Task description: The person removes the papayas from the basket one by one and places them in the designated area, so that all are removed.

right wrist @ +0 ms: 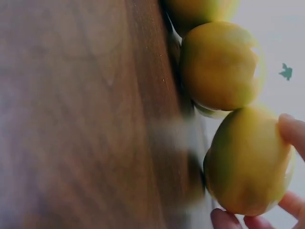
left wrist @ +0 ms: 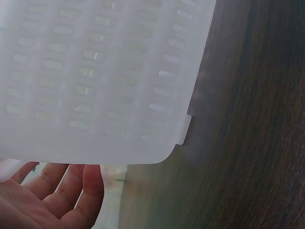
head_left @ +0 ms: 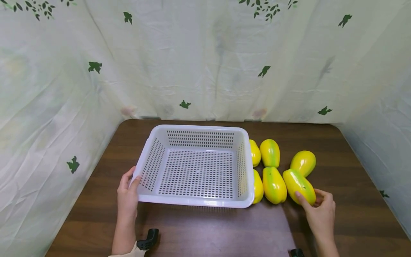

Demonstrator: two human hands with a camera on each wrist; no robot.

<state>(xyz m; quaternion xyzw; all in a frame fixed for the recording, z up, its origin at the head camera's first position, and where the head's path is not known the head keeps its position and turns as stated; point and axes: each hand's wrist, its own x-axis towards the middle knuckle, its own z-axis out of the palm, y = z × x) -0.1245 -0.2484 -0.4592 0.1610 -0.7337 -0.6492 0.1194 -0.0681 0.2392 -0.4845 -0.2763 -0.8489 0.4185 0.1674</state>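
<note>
A white plastic basket (head_left: 195,201) with slotted walls and floor stands out in the middle of the head view, its inside bare. My left hand (head_left: 127,194) grips its left rim, thumb over the edge and fingers beneath. In the left wrist view, the basket's slotted outer wall (left wrist: 86,148) fills the upper left above the curled fingers (left wrist: 93,191). My right hand (head_left: 321,210) holds the near end of a glossy yellow-green papaya (head_left: 299,187) between thumb and fingers. The right wrist view shows this papaya (right wrist: 250,167) with fingertips around it, close against another papaya (right wrist: 221,67).
More papayas lie right of the basket: one (head_left: 270,152) at the back, one (head_left: 274,185) in front, one (head_left: 303,162) behind the held one. Others are partly hidden by the basket's right rim. Pale curtains (head_left: 205,71) enclose the brown wooden table (head_left: 356,200).
</note>
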